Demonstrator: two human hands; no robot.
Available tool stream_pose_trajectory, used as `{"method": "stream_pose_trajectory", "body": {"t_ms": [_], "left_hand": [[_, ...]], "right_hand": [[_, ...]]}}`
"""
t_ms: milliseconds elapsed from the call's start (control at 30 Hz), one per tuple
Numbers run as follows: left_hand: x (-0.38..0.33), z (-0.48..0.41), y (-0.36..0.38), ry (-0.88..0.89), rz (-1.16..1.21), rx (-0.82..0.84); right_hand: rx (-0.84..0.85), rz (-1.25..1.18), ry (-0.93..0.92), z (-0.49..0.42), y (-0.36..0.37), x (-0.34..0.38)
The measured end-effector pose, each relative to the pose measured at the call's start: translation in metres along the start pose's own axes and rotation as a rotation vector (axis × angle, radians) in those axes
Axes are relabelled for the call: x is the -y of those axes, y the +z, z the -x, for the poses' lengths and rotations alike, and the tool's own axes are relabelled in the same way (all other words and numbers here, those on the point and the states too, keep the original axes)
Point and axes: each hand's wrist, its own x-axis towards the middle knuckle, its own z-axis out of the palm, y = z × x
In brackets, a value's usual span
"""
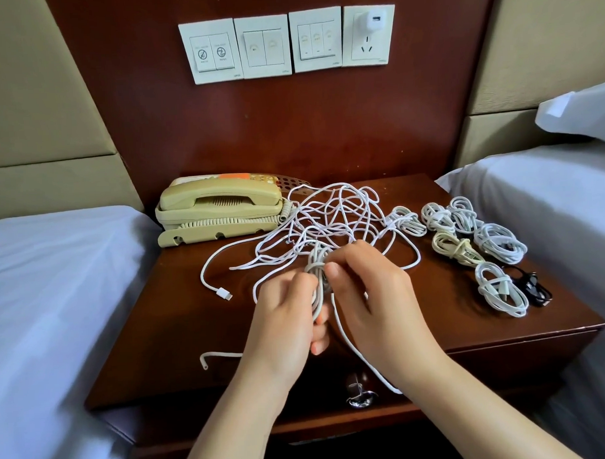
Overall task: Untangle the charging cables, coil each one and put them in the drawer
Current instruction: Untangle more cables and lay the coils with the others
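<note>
nightstand [181, 336], l hand [283, 319] + r hand [375, 295], curled grip round cable coil [316, 263]

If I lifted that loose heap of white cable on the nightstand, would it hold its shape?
Probably not: the white tangle lies in slack, floppy loops on the nightstand. Its strands cross, so it would likely rise as one clump. It looks light; free ends like the connector would probably dangle.
</note>
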Motion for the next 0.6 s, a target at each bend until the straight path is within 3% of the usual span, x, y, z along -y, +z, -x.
{"method": "stream_pose_trajectory", "body": {"t_ms": [100,367,600], "left_hand": [[-0.001,0.0,0.002,-0.011,0.012,0.008],[0.0,-0.005,0.007,-0.208,0.313,0.116],[0.005,-0.011,-0.008,-0.279,0.55,0.127]], "right_hand": [[-0.027,0.036,-0.061,-0.001,-0.002,0.0],[-0.103,-0.033,-0.11,0.002,-0.006,-0.003],[0.037,-0.141,-0.016,0.004,0.0,0.001]]}}
